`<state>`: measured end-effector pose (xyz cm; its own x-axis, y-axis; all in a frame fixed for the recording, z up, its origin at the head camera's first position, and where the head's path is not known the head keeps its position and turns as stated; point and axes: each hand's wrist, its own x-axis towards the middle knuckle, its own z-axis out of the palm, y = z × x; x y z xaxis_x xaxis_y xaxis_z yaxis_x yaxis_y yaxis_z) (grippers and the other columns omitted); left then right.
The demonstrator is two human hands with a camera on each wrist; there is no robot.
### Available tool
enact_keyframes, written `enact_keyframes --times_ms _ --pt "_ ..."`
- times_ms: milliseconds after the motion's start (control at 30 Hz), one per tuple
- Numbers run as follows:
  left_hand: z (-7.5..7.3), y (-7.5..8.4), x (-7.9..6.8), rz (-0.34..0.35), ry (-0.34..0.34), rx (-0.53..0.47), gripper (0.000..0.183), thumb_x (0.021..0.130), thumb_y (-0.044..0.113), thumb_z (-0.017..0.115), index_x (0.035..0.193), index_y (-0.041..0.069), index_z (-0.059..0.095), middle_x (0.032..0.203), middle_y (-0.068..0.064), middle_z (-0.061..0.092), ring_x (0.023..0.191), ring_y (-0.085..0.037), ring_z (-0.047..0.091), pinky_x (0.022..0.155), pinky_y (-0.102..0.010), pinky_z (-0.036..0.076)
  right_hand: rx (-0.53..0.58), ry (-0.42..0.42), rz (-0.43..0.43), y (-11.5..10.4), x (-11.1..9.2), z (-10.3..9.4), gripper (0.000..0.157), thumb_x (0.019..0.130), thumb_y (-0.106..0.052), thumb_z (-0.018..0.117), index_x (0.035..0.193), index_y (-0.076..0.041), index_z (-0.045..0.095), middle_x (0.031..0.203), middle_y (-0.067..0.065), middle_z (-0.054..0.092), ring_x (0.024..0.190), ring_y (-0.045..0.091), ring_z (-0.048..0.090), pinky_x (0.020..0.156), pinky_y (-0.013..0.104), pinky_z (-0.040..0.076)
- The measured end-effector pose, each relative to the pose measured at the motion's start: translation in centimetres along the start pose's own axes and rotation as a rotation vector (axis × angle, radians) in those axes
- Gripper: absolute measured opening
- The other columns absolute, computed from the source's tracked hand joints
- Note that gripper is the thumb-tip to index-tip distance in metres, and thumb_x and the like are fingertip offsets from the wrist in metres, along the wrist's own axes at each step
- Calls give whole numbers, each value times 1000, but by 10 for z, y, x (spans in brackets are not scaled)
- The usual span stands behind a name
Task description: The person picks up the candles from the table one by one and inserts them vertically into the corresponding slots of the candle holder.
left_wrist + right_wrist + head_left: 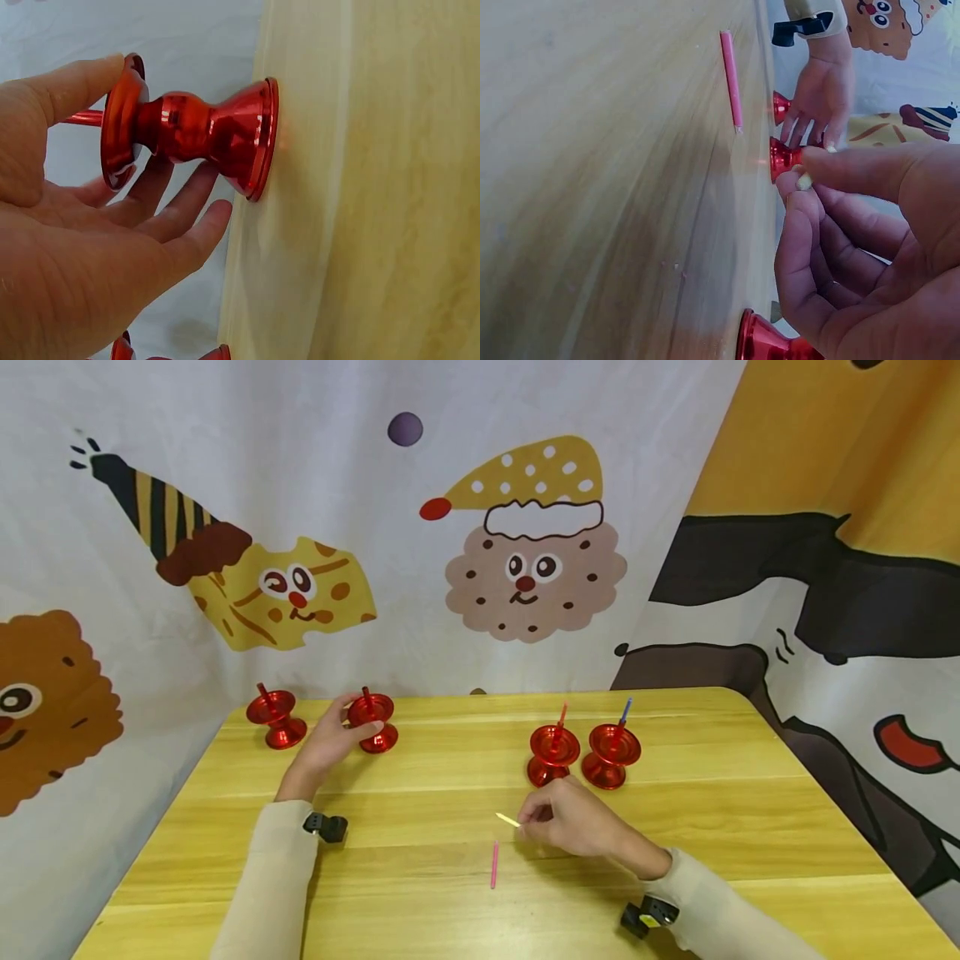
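At the back left of the table, my left hand [327, 750] grips a shiny red candle holder [379, 740], thumb on its dish rim and fingers around its far side. The holder's base stands on the wood, and a red tube [84, 118] rises from its dish. My right hand [576, 820] pinches a thin yellow candle [507, 819] between thumb and fingertips, just above the table. Its tip points left. A pink candle [494, 865] lies flat on the wood beside that hand; the right wrist view shows it too.
Another red holder [283, 732] stands at the far left, no thin candle showing in it. Right of centre, two more holders stand side by side, one with a red candle [563, 714], one with a blue candle [626, 710]. A printed curtain [420, 660] hangs behind the table.
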<state>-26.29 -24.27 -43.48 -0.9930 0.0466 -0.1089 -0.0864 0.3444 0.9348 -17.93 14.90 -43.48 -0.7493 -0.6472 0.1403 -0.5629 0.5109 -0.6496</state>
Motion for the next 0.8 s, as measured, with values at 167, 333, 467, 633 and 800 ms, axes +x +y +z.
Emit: enact_keyframes --times_ms 167,333,467,633,800 --pt "4 -1 3 17 -32 -4 88 90 33 73 157 12 18 148 -23 38 133 -35 41 108 -51 34 -10 23 22 -1 3 2 6 87 -8 74 86 -13 76 75 -14 67 63 3 54 58 22 47" --pt "10 -1 3 47 -95 -20 86 90 34 73 156 15 22 141 -22 47 128 -34 48 105 -49 38 4 50 12 -2 6 3 10 88 -2 70 87 -10 75 73 -8 67 64 2 55 58 22 48" --pt "14 0 2 56 -141 -3 84 89 38 74 154 20 25 137 -18 52 124 -31 52 102 -48 39 51 52 25 -3 9 2 9 90 -2 68 88 -9 74 75 -5 69 65 4 57 57 22 49" --pt "21 2 2 76 -187 -7 80 89 37 74 152 22 28 132 -16 57 116 -27 58 99 -46 42 107 43 63 -4 12 0 7 91 -5 68 90 -8 74 78 -3 71 69 7 62 59 24 51" --pt "30 4 2 107 -232 -24 79 90 32 74 152 20 27 131 -16 58 114 -26 60 97 -45 46 109 53 67 -7 15 -2 8 91 -4 67 90 -8 74 78 -4 70 69 8 61 59 24 51"
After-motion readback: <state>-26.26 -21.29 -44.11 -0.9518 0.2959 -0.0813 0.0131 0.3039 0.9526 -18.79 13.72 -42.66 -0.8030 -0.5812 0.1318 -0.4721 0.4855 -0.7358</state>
